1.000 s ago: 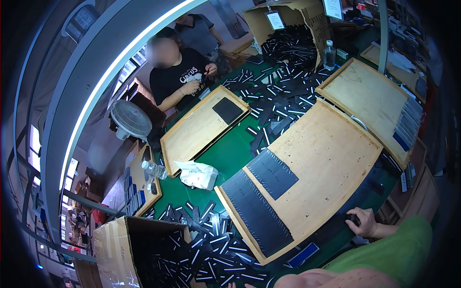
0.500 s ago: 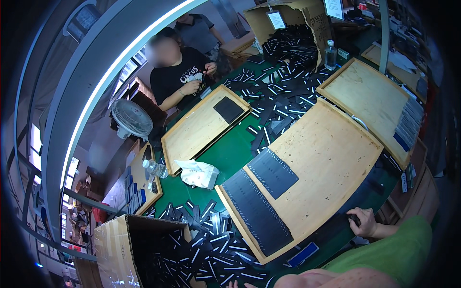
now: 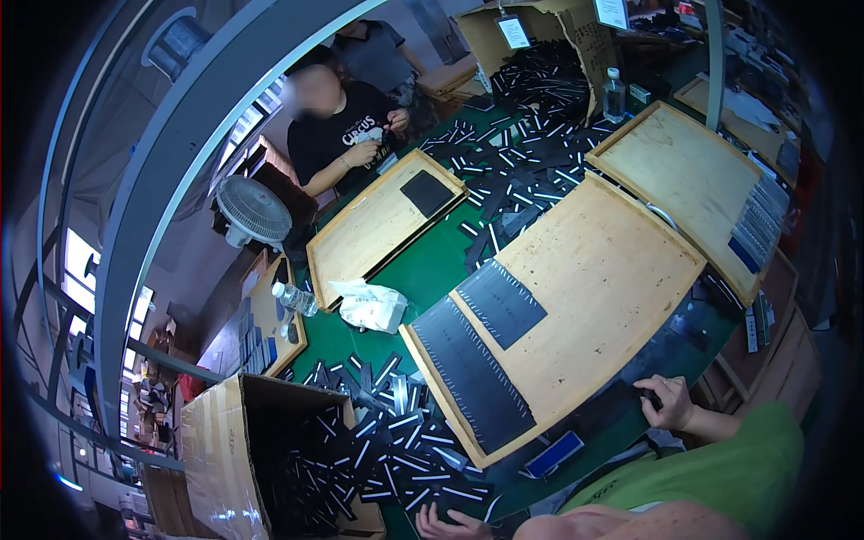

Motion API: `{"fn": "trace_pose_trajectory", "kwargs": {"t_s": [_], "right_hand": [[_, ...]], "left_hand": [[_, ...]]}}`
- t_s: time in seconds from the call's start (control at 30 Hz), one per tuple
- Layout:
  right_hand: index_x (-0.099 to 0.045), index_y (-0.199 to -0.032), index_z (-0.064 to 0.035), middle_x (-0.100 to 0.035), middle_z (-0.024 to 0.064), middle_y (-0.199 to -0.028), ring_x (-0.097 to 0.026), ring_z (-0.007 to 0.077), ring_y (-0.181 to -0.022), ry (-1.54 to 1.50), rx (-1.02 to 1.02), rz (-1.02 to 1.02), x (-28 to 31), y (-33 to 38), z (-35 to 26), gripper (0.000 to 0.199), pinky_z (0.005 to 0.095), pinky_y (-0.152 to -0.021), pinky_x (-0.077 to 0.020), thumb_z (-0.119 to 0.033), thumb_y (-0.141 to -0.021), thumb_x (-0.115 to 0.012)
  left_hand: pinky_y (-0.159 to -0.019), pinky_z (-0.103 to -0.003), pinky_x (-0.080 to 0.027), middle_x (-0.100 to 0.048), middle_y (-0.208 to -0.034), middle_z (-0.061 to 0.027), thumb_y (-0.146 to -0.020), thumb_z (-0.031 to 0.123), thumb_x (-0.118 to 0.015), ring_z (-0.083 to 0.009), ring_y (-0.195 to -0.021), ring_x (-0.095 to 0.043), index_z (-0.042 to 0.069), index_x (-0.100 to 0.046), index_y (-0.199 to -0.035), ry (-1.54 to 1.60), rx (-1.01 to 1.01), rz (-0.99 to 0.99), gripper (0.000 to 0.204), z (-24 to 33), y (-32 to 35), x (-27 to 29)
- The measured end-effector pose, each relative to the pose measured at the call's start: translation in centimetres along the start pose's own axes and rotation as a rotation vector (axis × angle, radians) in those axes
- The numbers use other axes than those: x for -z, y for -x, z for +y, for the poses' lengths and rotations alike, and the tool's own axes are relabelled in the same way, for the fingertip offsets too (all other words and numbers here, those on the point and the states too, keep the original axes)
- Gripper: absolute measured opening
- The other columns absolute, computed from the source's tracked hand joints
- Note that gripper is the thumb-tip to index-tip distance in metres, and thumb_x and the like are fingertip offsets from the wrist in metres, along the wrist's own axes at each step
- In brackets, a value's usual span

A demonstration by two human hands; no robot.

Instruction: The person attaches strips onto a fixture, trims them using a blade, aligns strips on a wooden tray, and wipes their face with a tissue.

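Observation:
My right hand (image 3: 667,401) is closed round a small black object (image 3: 645,393) at the near edge of the green table, right of a wooden tray (image 3: 605,261). Its kind is too small to make out. My left hand (image 3: 453,526) shows at the lower edge, fingers apart and slightly bent, with nothing visible in it. Just beyond it lies a heap of black strips with white stripes (image 3: 396,450). Rows of thin black pieces (image 3: 472,373) fill the tray's left side. A blue-framed rectangular block (image 3: 554,454) lies between my hands.
A cardboard box (image 3: 216,450) with strips spilling out stands at left. Another box (image 3: 589,63) of strips stands far off. More wooden trays (image 3: 666,171), a white bag (image 3: 373,308), water bottles (image 3: 614,97) and a fan (image 3: 255,211) surround the table. A co-worker (image 3: 337,135) handles something small opposite.
My left hand has come further into view beside the strips. My right hand has shifted slightly left and up, still closed on the small black object. The whole view has tilted a little.

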State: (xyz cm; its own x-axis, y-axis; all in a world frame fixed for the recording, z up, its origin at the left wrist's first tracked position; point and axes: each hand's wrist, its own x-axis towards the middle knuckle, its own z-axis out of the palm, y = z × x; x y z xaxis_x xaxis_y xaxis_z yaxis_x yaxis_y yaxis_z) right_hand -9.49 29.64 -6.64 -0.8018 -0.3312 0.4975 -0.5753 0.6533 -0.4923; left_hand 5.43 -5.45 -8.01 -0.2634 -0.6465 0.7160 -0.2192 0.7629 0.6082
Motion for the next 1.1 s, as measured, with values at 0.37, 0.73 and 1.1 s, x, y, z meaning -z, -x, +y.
{"fn": "trace_pose_trajectory", "kwargs": {"t_s": [0.37, 0.73, 1.1], "right_hand": [[-0.058, -0.107, -0.0038, -0.058, 0.0061, -0.068, -0.05, 0.0175, -0.046, -0.272, 0.035, 0.135, 1.4, 0.1, -1.4, 0.036, 0.0282, -0.045, -0.041, -0.01, -0.075, -0.073], [-0.055, -0.109, -0.002, -0.062, 0.0138, -0.078, -0.058, 0.0255, -0.056, -0.389, 0.175, 0.225, 4.9, -0.6, -4.2, 0.023, 0.0327, -0.052, -0.0452, -0.004, -0.086, -0.059], [-0.057, -0.108, -0.0033, -0.06, 0.0102, -0.07, -0.057, 0.0218, -0.052, -0.417, 0.13, 0.198, 5.4, 1.7, -3.7, 0.024, 0.0315, -0.049, -0.0434, -0.002, -0.085, -0.06]], "left_hand": [[-0.101, -0.049, -0.032, -0.049, -0.123, -0.018, -0.096, 0.025, -0.046, -0.0354, -0.122, -0.042, -0.003, -0.052, -0.113, -0.261, -0.036, -0.153, 0.033, 1.8, -0.1, 2.4], [-0.103, -0.048, -0.035, -0.057, -0.113, -0.0141, -0.094, 0.027, -0.052, -0.0325, -0.119, -0.046, 0.002, -0.054, -0.111, 0.891, -0.226, -0.295, 0.03, 17.6, -8.9, 10.2], [-0.065, -0.03, -0.03, -0.048, -0.079, 0.0006, -0.093, 0.041, -0.05, -0.016, -0.074, -0.04, 0.022, -0.059, -0.079, 1.706, 0.388, -0.778, 0.026, 26.8, -10.5, 24.3]]}}
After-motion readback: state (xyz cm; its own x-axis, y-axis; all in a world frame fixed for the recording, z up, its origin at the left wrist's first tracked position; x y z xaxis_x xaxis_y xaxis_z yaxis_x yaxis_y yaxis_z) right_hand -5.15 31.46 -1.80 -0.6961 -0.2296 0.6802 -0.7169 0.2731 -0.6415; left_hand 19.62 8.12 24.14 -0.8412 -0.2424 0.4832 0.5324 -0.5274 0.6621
